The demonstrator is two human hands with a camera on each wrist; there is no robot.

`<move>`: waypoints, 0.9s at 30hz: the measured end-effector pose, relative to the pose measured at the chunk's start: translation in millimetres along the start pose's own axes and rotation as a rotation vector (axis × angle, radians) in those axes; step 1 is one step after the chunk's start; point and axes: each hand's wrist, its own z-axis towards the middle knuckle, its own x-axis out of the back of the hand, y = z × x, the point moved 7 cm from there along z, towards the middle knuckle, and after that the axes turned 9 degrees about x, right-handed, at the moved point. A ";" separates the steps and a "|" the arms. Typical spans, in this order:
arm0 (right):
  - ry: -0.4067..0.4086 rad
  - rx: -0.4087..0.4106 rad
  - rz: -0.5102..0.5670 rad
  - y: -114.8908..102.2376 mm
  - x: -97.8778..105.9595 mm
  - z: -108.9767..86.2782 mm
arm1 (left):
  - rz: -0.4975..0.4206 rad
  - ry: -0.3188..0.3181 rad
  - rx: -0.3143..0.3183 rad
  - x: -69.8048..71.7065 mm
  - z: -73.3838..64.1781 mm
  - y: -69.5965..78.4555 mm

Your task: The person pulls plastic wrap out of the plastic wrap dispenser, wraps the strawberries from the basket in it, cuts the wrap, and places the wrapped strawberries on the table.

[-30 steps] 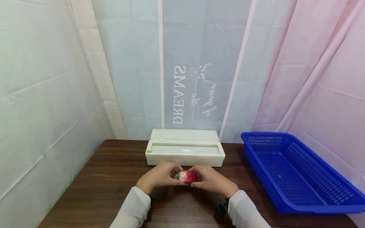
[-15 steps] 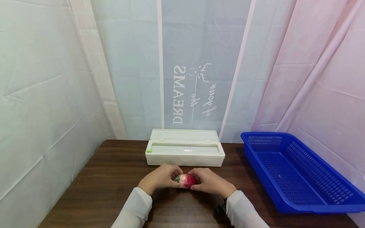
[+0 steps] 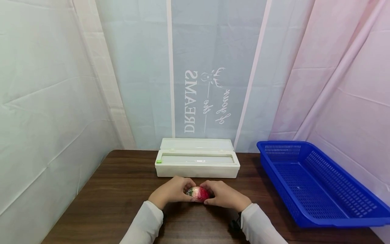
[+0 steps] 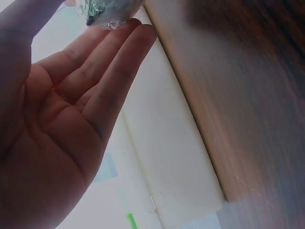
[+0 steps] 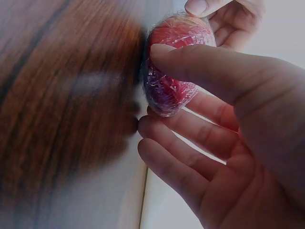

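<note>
A red, strawberry-like fruit (image 3: 199, 194), pale and green toward its left end, is wrapped in clear cling film. My left hand (image 3: 173, 191) holds its green end between thumb and fingers. From the other side my right hand (image 3: 226, 196) pinches the red end. In the right wrist view the thumb lies across the wrapped fruit (image 5: 174, 90), with fingertips beneath it. Only the leafy, film-covered end shows in the left wrist view. The fruit is at or just above the tabletop; contact is hard to tell. Just behind the hands stands a white cling film dispenser (image 3: 198, 171).
The dispenser's lid (image 3: 196, 144) is tilted back, and a green slider (image 3: 159, 161) sits at its left end. A blue perforated basket (image 3: 317, 189) stands on the right of the brown wooden table (image 3: 122, 189). Curtains (image 3: 146, 67) hang behind and at both sides.
Both hands have lowered the wrapped fruit slightly and brought it a little toward the person, mostly in the first half second. The hold looks the same; dispenser and basket stay put.
</note>
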 end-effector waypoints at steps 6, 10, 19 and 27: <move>0.009 0.018 -0.003 -2.1 0.4 0.7 | 0.012 0.002 0.002 -0.9 0.6 -0.4; 0.012 0.034 -0.001 -3.4 0.5 0.8 | 0.028 0.003 0.003 -0.1 0.4 -0.2; 0.037 0.053 0.001 -4.3 0.9 0.2 | 0.018 0.005 0.020 1.6 -0.8 -2.0; 0.072 0.031 -0.020 -7.7 2.9 0.3 | 0.041 0.027 0.008 6.8 -3.9 -1.2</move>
